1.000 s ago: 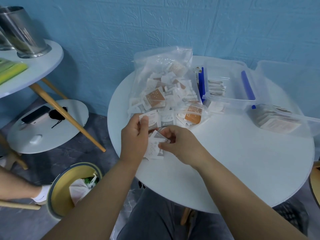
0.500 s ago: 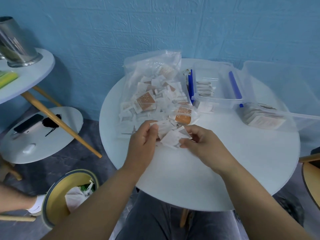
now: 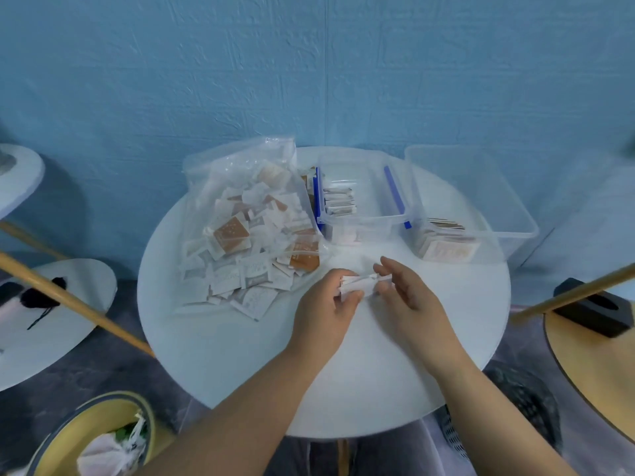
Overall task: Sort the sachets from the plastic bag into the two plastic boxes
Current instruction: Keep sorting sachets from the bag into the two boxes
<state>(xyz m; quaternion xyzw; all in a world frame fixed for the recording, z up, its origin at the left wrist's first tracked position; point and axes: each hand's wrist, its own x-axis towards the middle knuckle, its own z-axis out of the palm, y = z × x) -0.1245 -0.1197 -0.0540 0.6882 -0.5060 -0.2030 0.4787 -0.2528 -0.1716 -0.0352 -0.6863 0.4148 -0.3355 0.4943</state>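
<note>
A clear plastic bag (image 3: pixel 240 187) lies open on the left of the round white table (image 3: pixel 343 389), with white and orange sachets (image 3: pixel 247 269) spilling out toward me. My left hand (image 3: pixel 326 304) and my right hand (image 3: pixel 409 297) together hold a small stack of white sachets (image 3: pixel 359 285) at the table's middle, left fingers curled round one end, right fingertips pinching the other. A clear box with blue clips (image 3: pixel 364 221) holds a few sachets at the back. To its right a second clear box (image 3: pixel 481 249) holds a row of sachets.
A bin with a yellow rim (image 3: pixel 68 427) stands on the floor at lower left. A wooden leg (image 3: pixel 68 300) crosses above a low round shelf (image 3: pixel 51 324). At right a wooden surface (image 3: pixel 601 372) carries a black object (image 3: pixel 594 310).
Both hands have left the sachet pile and moved right to the table's middle with a stack of white sachets between them. The camera view has swung to the right.
</note>
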